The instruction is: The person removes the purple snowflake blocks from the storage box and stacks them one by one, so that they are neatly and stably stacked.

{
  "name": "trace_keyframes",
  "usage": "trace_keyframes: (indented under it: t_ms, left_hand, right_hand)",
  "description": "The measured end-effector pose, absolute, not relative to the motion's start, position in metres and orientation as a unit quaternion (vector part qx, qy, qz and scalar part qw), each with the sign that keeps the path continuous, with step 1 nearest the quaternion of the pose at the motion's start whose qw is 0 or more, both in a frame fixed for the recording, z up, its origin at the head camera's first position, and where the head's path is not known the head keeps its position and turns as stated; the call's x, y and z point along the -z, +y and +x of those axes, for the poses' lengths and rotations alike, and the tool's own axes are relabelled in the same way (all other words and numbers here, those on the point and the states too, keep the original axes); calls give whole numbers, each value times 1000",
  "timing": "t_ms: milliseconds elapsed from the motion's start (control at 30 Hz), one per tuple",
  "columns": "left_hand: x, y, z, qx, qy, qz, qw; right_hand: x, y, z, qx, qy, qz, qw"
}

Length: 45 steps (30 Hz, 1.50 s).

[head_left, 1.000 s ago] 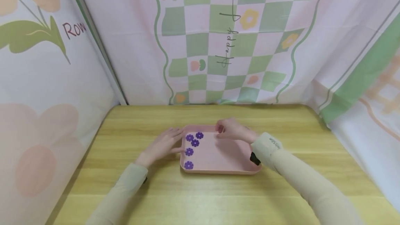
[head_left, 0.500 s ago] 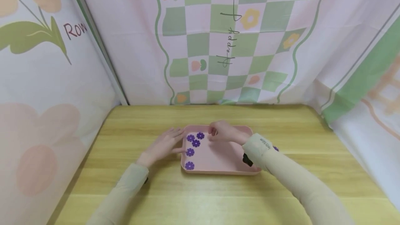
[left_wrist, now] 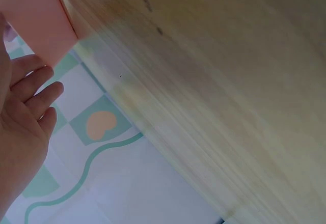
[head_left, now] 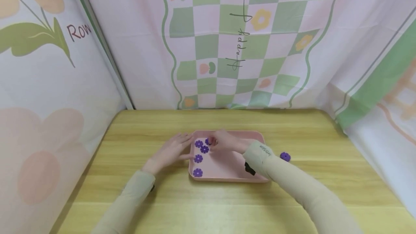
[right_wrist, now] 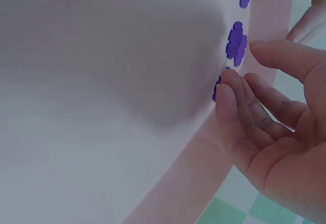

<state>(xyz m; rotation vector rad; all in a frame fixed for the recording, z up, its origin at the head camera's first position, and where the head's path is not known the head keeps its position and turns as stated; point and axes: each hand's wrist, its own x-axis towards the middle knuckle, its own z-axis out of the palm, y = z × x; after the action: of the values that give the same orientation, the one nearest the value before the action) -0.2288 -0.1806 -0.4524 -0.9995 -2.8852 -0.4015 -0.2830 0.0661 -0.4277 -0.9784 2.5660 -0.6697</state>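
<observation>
A pink tray lies on the wooden table, with several purple flower-shaped pieces along its left side. My left hand rests against the tray's left wall, fingers fairly straight; the left wrist view shows this hand touching the pink wall. Over the tray's far left part is my right hand, partly covering one purple flower. In the right wrist view its fingers bend loosely beside that flower, thumb apart, and I see nothing held between them.
Another purple flower piece lies on the table to the right of the tray, near the right sleeve. Patterned curtains stand behind the table and at both sides.
My right hand has moved left across the tray, from its far middle to the flowers. The flower right of the tray has come out from behind the sleeve. The left hand stays put.
</observation>
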Motion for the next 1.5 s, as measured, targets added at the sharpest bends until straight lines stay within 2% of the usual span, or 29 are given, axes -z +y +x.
trace_keyframes:
  t_ms: [367,1500]
  left_hand:
    - [455,-182,-229,128,-934,-330,49]
    - [455,-183,-231,122,-938,-324,25]
  right_hand:
    - [431,53,-278,211,907,-329,156]
    - [439,37,-279,175,919,-325,140]
